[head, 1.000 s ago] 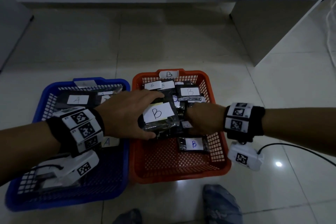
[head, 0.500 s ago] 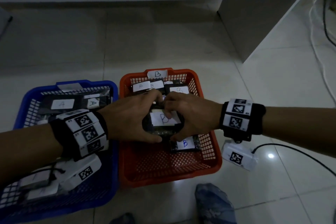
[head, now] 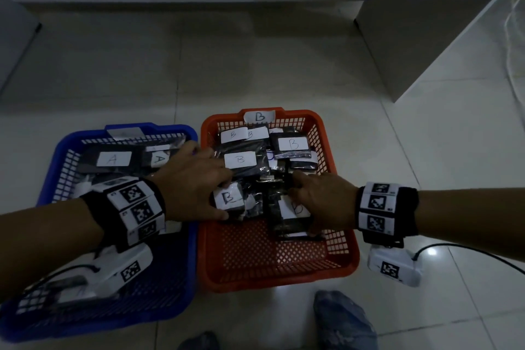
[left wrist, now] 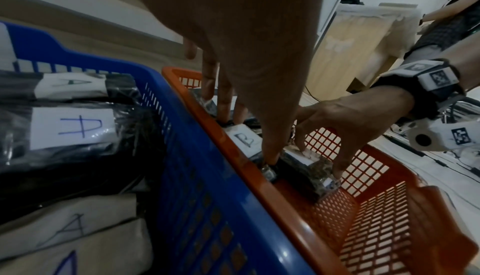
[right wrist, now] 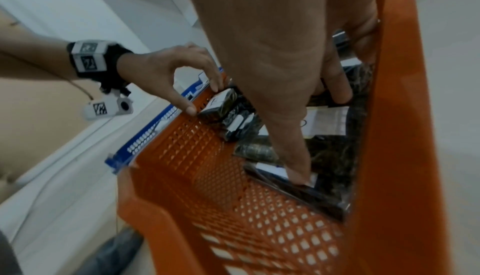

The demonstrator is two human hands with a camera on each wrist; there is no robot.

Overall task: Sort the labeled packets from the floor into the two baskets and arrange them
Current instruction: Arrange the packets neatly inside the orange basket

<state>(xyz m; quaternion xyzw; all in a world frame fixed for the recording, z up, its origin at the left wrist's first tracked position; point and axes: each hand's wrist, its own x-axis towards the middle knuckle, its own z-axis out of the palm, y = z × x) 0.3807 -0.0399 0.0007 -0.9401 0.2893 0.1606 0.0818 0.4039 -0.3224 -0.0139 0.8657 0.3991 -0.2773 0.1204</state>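
Two baskets stand side by side on the tiled floor: a blue basket [head: 56,156] holding packets labelled A [head: 113,159] and an orange basket [head: 350,253] holding several dark packets labelled B [head: 240,160]. Both hands reach into the orange basket. My left hand [head: 218,197] pinches a small B packet [head: 228,199] [left wrist: 244,139] by the basket's left wall, thumb on its near edge and fingers on its far edge. My right hand [head: 305,207] grips another B packet [head: 295,209] [right wrist: 324,121] by the right wall, the thumb [right wrist: 298,174] pressing its near edge.
The near half of the orange basket [right wrist: 259,228] is bare mesh. A paper tag marked B [head: 260,116] sits on its far rim. A white cabinet [head: 397,37] stands at the back right, with cables [head: 511,65] beside it. Denim-clad knees [head: 343,318] are just in front.
Half a second ago both hands met on one B packet in the basket's middle. They have since parted: the left holds a packet at the left side, the right one at the right side.
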